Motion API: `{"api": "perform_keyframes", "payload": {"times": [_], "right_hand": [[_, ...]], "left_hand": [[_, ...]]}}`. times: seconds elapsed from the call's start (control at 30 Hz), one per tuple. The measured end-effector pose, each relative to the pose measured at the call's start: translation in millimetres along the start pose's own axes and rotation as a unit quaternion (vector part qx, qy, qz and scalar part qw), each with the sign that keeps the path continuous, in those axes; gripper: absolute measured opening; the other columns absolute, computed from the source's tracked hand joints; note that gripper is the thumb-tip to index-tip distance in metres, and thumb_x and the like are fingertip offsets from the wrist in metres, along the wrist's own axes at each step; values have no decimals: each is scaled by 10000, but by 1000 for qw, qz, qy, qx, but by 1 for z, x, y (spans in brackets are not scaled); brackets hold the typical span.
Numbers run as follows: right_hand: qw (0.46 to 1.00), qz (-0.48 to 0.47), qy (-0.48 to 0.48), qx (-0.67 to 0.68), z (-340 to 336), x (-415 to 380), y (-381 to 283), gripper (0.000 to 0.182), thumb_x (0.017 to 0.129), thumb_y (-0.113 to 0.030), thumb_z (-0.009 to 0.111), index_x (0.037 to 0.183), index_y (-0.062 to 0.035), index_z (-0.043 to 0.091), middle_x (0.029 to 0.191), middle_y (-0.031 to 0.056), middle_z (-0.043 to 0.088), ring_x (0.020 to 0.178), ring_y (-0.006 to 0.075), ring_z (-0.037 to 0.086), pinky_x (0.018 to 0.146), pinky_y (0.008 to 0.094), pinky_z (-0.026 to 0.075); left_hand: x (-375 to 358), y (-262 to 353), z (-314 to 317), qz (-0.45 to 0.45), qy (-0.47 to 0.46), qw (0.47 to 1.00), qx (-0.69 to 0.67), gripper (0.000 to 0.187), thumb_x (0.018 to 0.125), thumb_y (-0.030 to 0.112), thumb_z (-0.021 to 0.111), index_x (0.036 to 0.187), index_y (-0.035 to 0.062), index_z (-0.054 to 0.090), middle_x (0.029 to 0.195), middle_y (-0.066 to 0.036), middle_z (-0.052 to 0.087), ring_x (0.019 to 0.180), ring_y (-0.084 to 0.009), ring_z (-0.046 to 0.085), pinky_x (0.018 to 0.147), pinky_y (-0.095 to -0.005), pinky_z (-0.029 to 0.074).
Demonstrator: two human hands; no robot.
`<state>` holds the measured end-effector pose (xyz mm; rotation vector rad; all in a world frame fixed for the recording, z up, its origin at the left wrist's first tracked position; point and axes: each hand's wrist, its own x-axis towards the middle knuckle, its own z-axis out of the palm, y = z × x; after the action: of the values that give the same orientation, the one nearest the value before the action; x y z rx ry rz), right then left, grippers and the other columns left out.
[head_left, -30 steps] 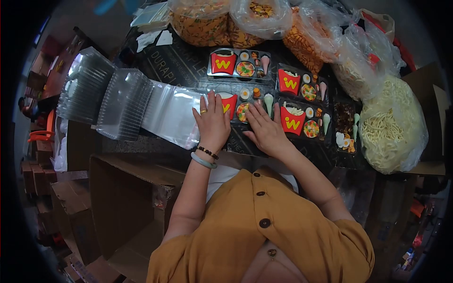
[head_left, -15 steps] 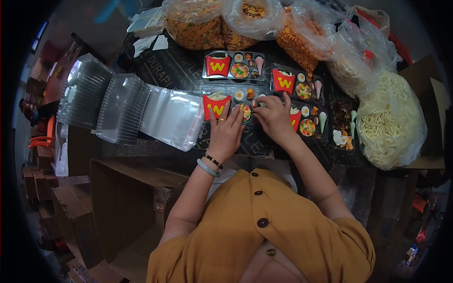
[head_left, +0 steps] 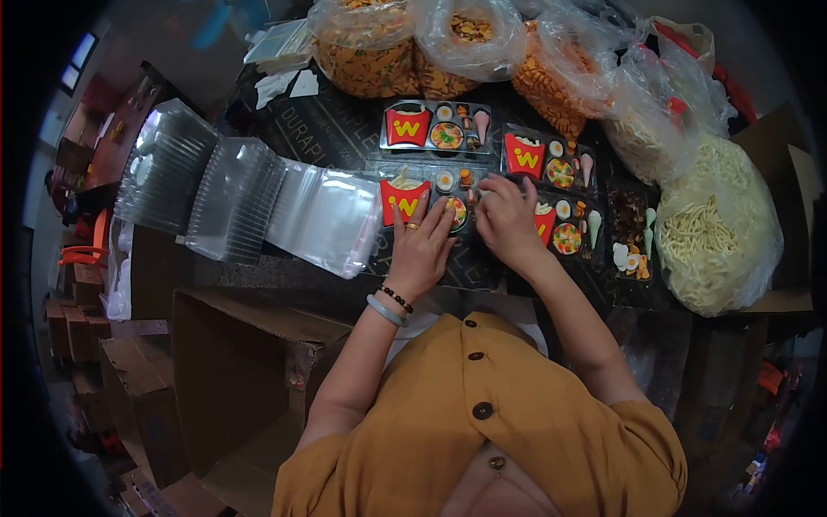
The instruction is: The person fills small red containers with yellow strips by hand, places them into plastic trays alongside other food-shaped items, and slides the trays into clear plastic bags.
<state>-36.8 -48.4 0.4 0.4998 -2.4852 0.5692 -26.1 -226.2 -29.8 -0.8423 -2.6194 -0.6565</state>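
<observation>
My left hand [head_left: 422,248] lies with fingers stretched over the front of a clear plastic tray. Its fingertips touch a red toy fries box [head_left: 401,196] with a yellow mark and a small round toy pizza [head_left: 454,214]. My right hand [head_left: 508,226] is at the tray's right end, fingers curled and pressed together; whatever they hold is hidden. A toy fried egg [head_left: 445,181] and a small orange piece [head_left: 466,177] sit in the tray's upper part. My right forearm and hand partly cover another filled tray [head_left: 573,226] beside it.
Two more filled trays [head_left: 435,127] [head_left: 549,158] lie behind. Clear empty trays [head_left: 233,198] and plastic bags [head_left: 319,215] are stacked at left. Bags of small pieces [head_left: 366,60] line the back; a bag of cream-coloured sticks [head_left: 715,228] stands right. Loose pieces [head_left: 633,258] lie near it.
The whole view has shifted slightly right and down. My right fingers have curled in more at the tray's right end. My left hand stays on the same tray.
</observation>
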Motion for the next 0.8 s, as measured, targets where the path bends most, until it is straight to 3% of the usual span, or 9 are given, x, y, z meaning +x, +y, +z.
{"api": "perform_keyframes", "payload": {"times": [0.07,0.13,0.27,0.33,0.37,0.43,0.5,0.63,0.8], "right_hand": [[988,62,-58,130,-51,-15,1,59,778,-53,562,817,-25,530,882,116,585,899,275,578,826,403,420],[907,282,-232,208,-114,-40,-5,61,773,-41,558,816,-21,520,760,131,586,737,297,605,638,364,465],[812,311,-483,107,-180,-132,25,61,784,-75,573,807,-23,552,785,139,600,721,291,615,618,359,475],[801,163,-534,-215,-190,-151,17,78,780,-76,603,840,-29,584,869,124,600,769,287,615,644,357,485],[801,165,-534,-215,-187,-150,19,78,780,-76,603,840,-29,584,869,124,600,769,287,615,644,357,485],[943,197,-259,73,-160,-92,-8,145,764,-47,633,902,-14,602,902,121,588,809,277,608,653,319,482],[967,137,-176,120,-121,-46,-17,125,762,-21,627,883,-12,601,892,116,586,802,284,606,662,327,483],[967,6,-138,213,-9,30,-27,159,778,-55,621,931,-25,593,920,121,595,821,302,603,682,351,490],[961,2,-249,119,58,70,-35,215,775,-191,639,925,-42,599,900,112,599,822,299,610,691,391,488]], "left_hand": [[-2,-6,-4,-31,54,998,-32,429,803,144,602,1202,28,500,1291,-115,453,1259,-329,346,1040,-537,190],[-1,-16,-9,-82,149,984,-44,445,787,118,620,1189,-16,481,1245,-186,456,1203,-378,373,1010,-466,286],[10,-36,-10,-191,124,974,-17,526,780,176,642,1201,-63,436,1240,-227,423,1195,-379,357,997,-453,300],[13,-40,-6,-202,121,971,-31,554,773,190,652,1209,-66,427,1250,-231,413,1199,-379,353,1000,-453,297],[15,-40,-5,-211,115,970,-42,582,766,204,663,1218,-69,418,1260,-235,404,1203,-379,349,1002,-453,294],[12,-37,-7,-205,116,971,-50,603,762,208,669,1228,-71,407,1271,-240,394,1211,-383,341,1007,-453,290],[7,-34,-10,-201,122,971,-53,624,758,213,676,1237,-73,397,1282,-246,383,1219,-387,334,1012,-454,285],[-11,-28,-21,-194,113,973,-55,643,748,189,689,1252,-70,384,1310,-253,361,1250,-401,303,1024,-452,276],[-28,-28,-36,-206,123,968,-68,629,739,151,696,1248,-67,398,1309,-243,373,1247,-400,317,1023,-442,285]]}}
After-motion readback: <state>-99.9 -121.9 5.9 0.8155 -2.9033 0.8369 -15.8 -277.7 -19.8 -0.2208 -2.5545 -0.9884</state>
